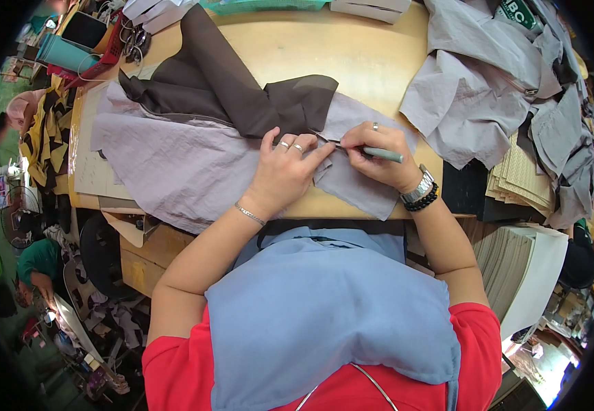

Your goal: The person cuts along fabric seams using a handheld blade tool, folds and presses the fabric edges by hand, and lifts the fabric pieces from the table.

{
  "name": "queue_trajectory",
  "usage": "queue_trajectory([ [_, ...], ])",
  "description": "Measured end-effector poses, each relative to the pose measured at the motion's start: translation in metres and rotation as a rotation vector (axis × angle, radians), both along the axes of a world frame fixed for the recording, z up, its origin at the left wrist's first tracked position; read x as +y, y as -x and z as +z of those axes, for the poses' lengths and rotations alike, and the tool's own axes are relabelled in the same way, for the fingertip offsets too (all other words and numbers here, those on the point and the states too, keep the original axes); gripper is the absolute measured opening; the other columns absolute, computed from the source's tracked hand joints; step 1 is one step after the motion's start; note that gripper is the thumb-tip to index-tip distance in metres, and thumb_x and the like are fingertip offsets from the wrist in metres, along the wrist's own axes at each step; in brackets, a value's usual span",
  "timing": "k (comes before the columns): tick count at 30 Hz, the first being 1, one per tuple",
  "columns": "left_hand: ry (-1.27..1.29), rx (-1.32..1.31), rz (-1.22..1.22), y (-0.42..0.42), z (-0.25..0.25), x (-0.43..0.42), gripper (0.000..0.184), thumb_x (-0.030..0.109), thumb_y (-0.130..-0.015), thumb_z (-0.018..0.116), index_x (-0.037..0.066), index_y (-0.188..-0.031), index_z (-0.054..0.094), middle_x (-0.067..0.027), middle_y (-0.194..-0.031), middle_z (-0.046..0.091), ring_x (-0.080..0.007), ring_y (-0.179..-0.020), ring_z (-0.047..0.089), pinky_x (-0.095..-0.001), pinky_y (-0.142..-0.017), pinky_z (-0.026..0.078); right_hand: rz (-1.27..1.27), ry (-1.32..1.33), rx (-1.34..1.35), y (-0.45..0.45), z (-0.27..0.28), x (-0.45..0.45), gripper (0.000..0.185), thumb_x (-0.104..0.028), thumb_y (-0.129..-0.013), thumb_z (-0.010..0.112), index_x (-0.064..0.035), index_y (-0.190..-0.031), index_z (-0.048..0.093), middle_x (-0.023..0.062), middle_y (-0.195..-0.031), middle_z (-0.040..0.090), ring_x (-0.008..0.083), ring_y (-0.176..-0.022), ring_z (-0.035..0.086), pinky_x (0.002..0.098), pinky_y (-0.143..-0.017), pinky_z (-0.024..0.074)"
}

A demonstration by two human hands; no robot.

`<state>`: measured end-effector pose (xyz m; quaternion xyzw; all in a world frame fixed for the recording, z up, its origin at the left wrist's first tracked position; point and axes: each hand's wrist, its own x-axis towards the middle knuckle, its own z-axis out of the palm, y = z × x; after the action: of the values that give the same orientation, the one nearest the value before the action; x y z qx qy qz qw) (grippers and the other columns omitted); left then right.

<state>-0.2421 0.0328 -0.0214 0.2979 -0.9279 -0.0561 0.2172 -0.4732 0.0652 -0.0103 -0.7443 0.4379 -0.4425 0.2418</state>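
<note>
A light grey piece of cloth (166, 154) lies across the wooden table, with a dark brown cloth (232, 82) folded over its upper part. My left hand (280, 171) rests on the cloth, fingers stretched, its index fingertip beside the seam where the two fabrics meet. Between the fingers of my right hand (394, 172) is a pen-like tool (386, 155) with a grey-green handle. Its thin dark tip points left to the spot by my left index finger. Whether the tip touches the fabric or a thread, I cannot tell.
More grey cloth (475, 96) is heaped at the table's right side, above a stack of cream sheets (519, 181). A red basket (108, 48) with a teal box stands at the far left corner. Another person's arm (42, 284) shows at lower left.
</note>
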Motion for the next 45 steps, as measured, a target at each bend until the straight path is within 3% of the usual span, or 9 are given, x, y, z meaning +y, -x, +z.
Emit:
queue_trajectory([
  [4, -0.017, 0.028, 0.013, -0.001, -0.001, 0.000, 0.033, 0.012, -0.084, 0.068, 0.022, -0.115, 0.071, 0.0031, -0.103, 0.060, -0.0169, -0.095, 0.059, -0.0474, -0.104, 0.034, 0.013, 0.019, 0.016, 0.001, 0.000, 0.002, 0.015, 0.004, -0.076, 0.069, -0.0038, -0.089, 0.066, 0.0078, -0.086, 0.070, 0.0224, -0.073, 0.069, 0.0306, -0.066, 0.0558],
  [10, -0.199, 0.125, 0.137, 0.010, 0.011, 0.001, 0.013, 0.023, -0.089, 0.070, 0.018, -0.100, 0.072, 0.0014, -0.095, 0.063, -0.0191, -0.092, 0.060, -0.0454, -0.097, 0.035, 0.004, -0.022, 0.047, 0.002, 0.001, 0.004, 0.019, 0.007, -0.077, 0.071, -0.0028, -0.094, 0.070, 0.0114, -0.092, 0.073, 0.0247, -0.084, 0.072, 0.0308, -0.073, 0.0571],
  [19, -0.103, 0.131, 0.160, 0.007, 0.004, 0.003, 0.016, 0.032, -0.085, 0.075, 0.017, -0.093, 0.073, 0.0035, -0.091, 0.064, -0.0176, -0.089, 0.060, -0.0424, -0.093, 0.036, 0.048, 0.088, 0.079, 0.001, -0.006, 0.004, 0.022, 0.005, -0.080, 0.073, -0.0036, -0.101, 0.074, 0.0118, -0.099, 0.076, 0.0248, -0.089, 0.074, 0.0315, -0.076, 0.0584],
  [25, -0.074, 0.136, 0.143, 0.006, 0.002, 0.002, 0.017, 0.031, -0.082, 0.078, 0.018, -0.092, 0.075, 0.0039, -0.092, 0.064, -0.0171, -0.088, 0.060, -0.0415, -0.090, 0.038, 0.079, 0.065, 0.124, 0.003, -0.008, -0.001, 0.022, -0.003, -0.084, 0.072, -0.0081, -0.106, 0.074, 0.0122, -0.105, 0.075, 0.0283, -0.090, 0.074, 0.0347, -0.080, 0.0585],
  [34, -0.190, 0.191, 0.182, 0.006, 0.007, -0.001, 0.020, 0.036, -0.083, 0.076, 0.016, -0.086, 0.073, 0.0039, -0.087, 0.065, -0.0173, -0.085, 0.060, -0.0381, -0.087, 0.037, -0.013, 0.024, -0.009, 0.001, -0.009, -0.006, 0.018, 0.000, -0.086, 0.072, -0.0040, -0.104, 0.072, 0.0107, -0.099, 0.076, 0.0224, -0.083, 0.075, 0.0293, -0.074, 0.0583],
  [39, -0.251, 0.153, 0.264, 0.011, 0.011, 0.003, 0.020, 0.036, -0.084, 0.075, 0.017, -0.081, 0.070, 0.0050, -0.084, 0.064, -0.0162, -0.081, 0.060, -0.0378, -0.086, 0.036, -0.149, -0.224, -0.260, 0.007, -0.018, 0.022, 0.010, 0.000, -0.088, 0.069, -0.0015, -0.097, 0.070, 0.0081, -0.094, 0.073, 0.0156, -0.077, 0.073, 0.0253, -0.067, 0.0568],
  [43, -0.117, 0.142, 0.181, 0.012, 0.011, 0.008, 0.016, 0.032, -0.084, 0.075, 0.018, -0.086, 0.070, 0.0053, -0.085, 0.064, -0.0148, -0.078, 0.060, -0.0378, -0.086, 0.036, -0.209, -0.337, -0.331, 0.005, -0.012, 0.032, 0.006, 0.000, -0.089, 0.067, -0.0007, -0.095, 0.069, 0.0069, -0.090, 0.072, 0.0109, -0.070, 0.069, 0.0242, -0.063, 0.0556],
  [45, -0.024, 0.120, 0.127, 0.012, 0.006, 0.010, 0.015, 0.031, -0.085, 0.075, 0.018, -0.092, 0.071, 0.0056, -0.085, 0.063, -0.0144, -0.077, 0.060, -0.0382, -0.086, 0.037, -0.204, -0.308, -0.215, 0.008, -0.006, 0.028, 0.006, -0.001, -0.089, 0.067, -0.0006, -0.094, 0.069, 0.0069, -0.089, 0.071, 0.0104, -0.069, 0.068, 0.0243, -0.063, 0.0556],
])
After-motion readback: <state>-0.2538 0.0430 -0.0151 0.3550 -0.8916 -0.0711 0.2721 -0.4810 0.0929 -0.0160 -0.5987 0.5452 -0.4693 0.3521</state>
